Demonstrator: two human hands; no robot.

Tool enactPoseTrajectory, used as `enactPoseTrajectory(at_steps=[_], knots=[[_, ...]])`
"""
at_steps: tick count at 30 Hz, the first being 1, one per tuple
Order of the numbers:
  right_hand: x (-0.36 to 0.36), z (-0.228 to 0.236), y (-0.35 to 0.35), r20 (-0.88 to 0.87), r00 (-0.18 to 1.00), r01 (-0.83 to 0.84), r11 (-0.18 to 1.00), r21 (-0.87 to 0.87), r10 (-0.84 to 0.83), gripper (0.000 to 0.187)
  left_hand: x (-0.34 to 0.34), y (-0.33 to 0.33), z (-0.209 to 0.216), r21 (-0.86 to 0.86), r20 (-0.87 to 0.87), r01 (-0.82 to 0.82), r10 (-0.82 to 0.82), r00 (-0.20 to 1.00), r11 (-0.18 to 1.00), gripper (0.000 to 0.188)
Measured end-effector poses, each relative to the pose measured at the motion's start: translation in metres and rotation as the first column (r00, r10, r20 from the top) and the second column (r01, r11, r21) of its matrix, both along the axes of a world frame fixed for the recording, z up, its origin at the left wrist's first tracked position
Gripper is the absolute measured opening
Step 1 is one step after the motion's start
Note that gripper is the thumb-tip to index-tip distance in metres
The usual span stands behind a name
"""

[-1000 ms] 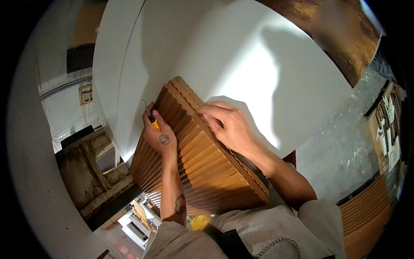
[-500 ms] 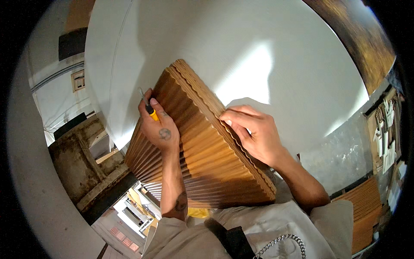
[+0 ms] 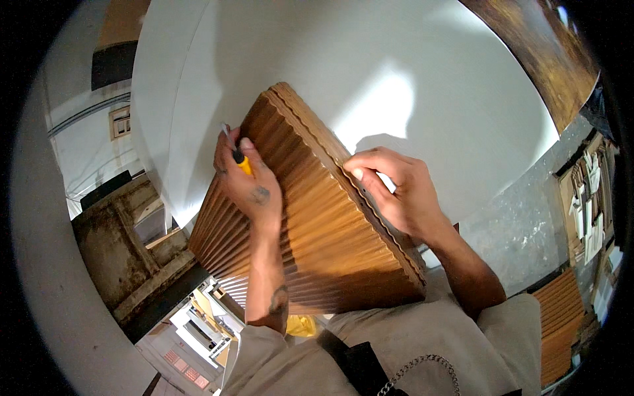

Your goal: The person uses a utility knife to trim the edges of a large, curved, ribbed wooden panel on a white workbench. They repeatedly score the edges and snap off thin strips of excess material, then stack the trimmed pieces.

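A fluted brown wooden piece leans up from my body, its ribbed face to the left and a long, wavy layered edge along its right side. My left hand lies against the ribbed face, closed around a small tool with a yellow and black handle and a thin metal blade pointing up past the fingers. Over at the layered edge, my right hand has thumb and forefinger pinched together, touching the edge. Whatever may be between those fingertips is too small to make out.
Behind the wood spreads a large pale round surface with a bright patch of light. Another ribbed brown panel stands at the lower right. Stacked offcuts fill a rack at the far right. Something yellow shows below my left forearm.
My right hand has moved slightly up along the layered edge, still pinched. The left hand and its tool have shifted a little to the right on the ribbed face.
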State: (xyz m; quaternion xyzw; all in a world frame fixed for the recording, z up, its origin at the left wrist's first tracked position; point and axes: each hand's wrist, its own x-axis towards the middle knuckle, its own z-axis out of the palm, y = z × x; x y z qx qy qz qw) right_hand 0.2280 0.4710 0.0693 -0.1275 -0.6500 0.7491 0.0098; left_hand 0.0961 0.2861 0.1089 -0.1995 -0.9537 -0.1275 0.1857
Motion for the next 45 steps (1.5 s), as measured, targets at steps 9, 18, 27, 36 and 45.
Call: enactPoseTrajectory(at_steps=[9,18,27,36,45], knots=[[0.050,0.035,-0.009,0.024,0.962,0.265,0.911,-0.316,-0.272,0.026,0.114,0.065,0.048,0.045,0.617,0.478,-0.401,0.677,0.877,0.076],[0.053,0.007,0.007,0.010,1.000,0.005,1.000,0.021,-0.006,0.036,-0.064,0.033,0.008,0.215,0.185,0.066,-0.107,0.977,0.974,0.046],[0.044,0.007,0.004,0.189,0.970,-0.190,0.960,0.205,0.152,0.052,-0.082,0.042,-0.006,0.091,0.406,-0.075,0.031,0.913,0.993,0.049],[0.037,0.012,0.006,0.207,0.970,-0.169,0.966,0.193,0.128,0.059,-0.084,0.042,-0.007,0.085,0.409,-0.102,0.059,0.911,0.991,0.049],[0.033,0.011,0.007,0.207,0.971,-0.152,0.977,0.149,0.120,0.055,-0.085,0.041,-0.011,0.099,0.444,-0.115,0.060,0.894,0.988,0.051]])
